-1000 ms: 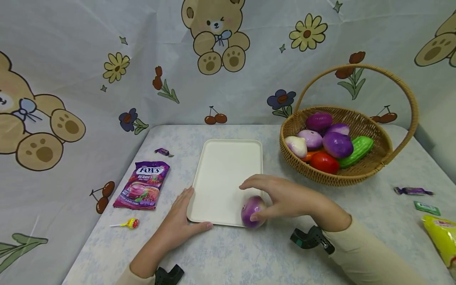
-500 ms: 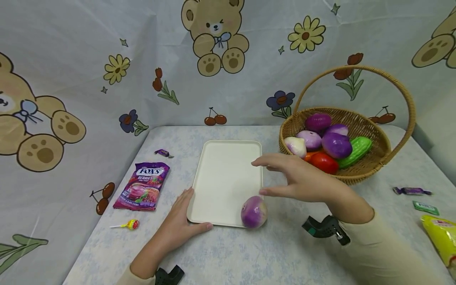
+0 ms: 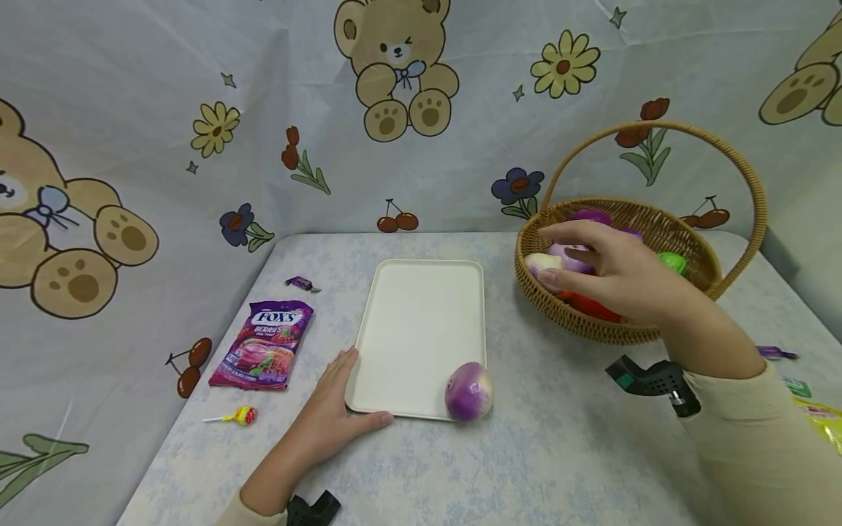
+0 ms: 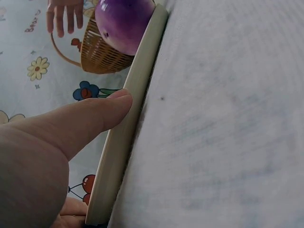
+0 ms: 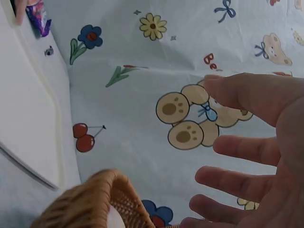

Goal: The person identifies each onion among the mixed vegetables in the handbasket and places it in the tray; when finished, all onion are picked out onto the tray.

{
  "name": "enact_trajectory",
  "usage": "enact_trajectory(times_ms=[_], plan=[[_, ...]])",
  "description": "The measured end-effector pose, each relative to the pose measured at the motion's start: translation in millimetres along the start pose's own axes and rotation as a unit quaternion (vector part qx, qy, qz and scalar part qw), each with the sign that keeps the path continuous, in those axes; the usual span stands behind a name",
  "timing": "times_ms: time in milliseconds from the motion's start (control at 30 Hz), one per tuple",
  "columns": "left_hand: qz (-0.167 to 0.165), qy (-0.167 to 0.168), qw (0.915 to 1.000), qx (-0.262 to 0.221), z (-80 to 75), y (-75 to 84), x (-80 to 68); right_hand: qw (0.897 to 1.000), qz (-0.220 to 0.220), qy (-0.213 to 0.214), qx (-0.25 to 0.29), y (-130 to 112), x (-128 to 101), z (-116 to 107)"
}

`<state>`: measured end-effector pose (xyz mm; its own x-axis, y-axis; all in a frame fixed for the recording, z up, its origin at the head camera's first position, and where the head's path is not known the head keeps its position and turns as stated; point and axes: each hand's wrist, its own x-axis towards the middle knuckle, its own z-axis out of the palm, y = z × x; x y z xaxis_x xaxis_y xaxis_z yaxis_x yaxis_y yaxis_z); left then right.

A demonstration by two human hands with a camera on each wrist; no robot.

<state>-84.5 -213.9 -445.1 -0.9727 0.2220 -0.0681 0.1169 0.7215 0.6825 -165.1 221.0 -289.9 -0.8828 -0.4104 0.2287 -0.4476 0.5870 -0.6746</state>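
My left hand (image 3: 325, 416) rests at the near left corner of a white tray (image 3: 421, 329), fingers along its side. In the left wrist view the thumb (image 4: 111, 109) lies against the tray's near edge. A purple-and-white onion (image 3: 469, 392) sits on the tray's near right corner. Over the wicker basket (image 3: 572, 314) hovers my right hand (image 3: 625, 281), fingers spread and holding nothing. Beneath it show a whitish onion (image 3: 538, 263), a pale purple onion (image 3: 571, 257), part of a red tomato (image 3: 592, 307) and a green cucumber (image 3: 672, 261). The hand hides other vegetables.
Left of the tray lie a purple FOX'S candy bag (image 3: 263, 345), a wrapped candy (image 3: 302, 283) and a lollipop (image 3: 243, 415). At the right, another purple candy (image 3: 776, 352) and a yellow packet (image 3: 825, 420) are partly covered by my arm. The basket's tall handle (image 3: 756, 197) arches up.
My right hand has left the onion on the tray corner and moved right and away from me, over the basket. The left hand, tray and onion stay put.
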Motion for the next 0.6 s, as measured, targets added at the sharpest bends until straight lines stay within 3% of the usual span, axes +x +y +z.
enact_trajectory(times_ms=[133, 300, 600], plan=[[0.001, -0.004, 1.0000, -0.003, -0.5, 1.8, 0.2, 0.996, 0.088, 0.018, -0.013, 13.5, -3.7, -17.9], [0.001, -0.006, 1.0000, -0.001, -0.8, 2.0, 0.8, 0.985, 0.168, 0.039, -0.022, 33.2, -7.1, -35.0], [0.007, -0.002, 1.0000, 0.002, -0.9, 1.1, 0.4, 0.981, 0.174, 0.068, -0.052, 51.3, -7.9, -43.2]])
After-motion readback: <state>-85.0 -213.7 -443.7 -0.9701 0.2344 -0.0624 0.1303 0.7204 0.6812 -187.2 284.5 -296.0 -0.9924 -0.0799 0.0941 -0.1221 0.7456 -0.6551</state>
